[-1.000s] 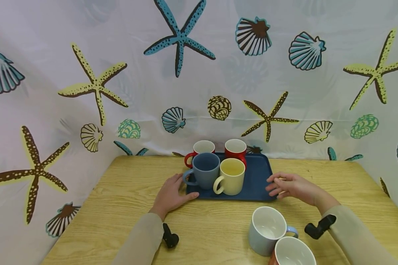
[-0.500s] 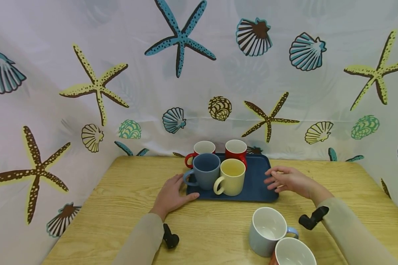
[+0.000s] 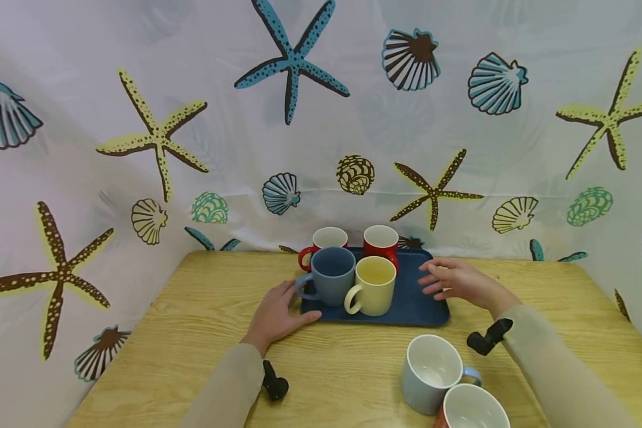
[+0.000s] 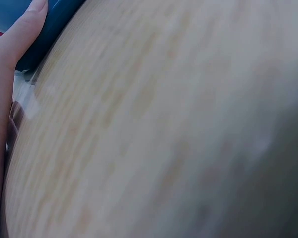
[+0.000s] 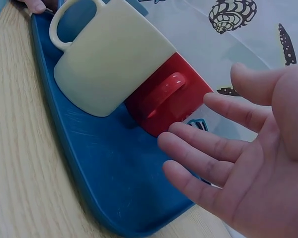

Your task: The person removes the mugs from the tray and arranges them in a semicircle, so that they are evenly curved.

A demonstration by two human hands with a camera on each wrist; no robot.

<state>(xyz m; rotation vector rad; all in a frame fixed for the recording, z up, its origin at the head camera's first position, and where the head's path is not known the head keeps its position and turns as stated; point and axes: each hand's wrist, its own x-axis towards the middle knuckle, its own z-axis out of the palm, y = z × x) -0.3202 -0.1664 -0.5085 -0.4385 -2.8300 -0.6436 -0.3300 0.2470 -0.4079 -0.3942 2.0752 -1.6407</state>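
Note:
A dark blue tray (image 3: 414, 300) lies at the table's back and bears two red mugs with white insides, the left red mug (image 3: 329, 236) and the right red mug (image 3: 378, 252), behind a blue mug (image 3: 336, 285) and a pale yellow mug (image 3: 378, 294). My left hand (image 3: 274, 318) rests at the tray's front left corner, its straight thumb (image 4: 27, 29) along the rim; its other fingertips are mostly hidden. Over the tray's right edge, my right hand (image 3: 462, 282) hovers with fingers spread and nothing held, palm toward the right red mug (image 5: 171, 94).
Closer to me on the wooden table (image 3: 348, 368) stand a light blue mug (image 3: 425, 383) with its handle to the right and an orange-red mug (image 3: 473, 410), cut off by the frame. A curtain (image 3: 321, 148) printed with starfish and shells hangs behind and beside the table.
My right hand has moved left and farther back, from beside the tray's right edge to over it. The left hand, the tray and the mugs have stayed in place.

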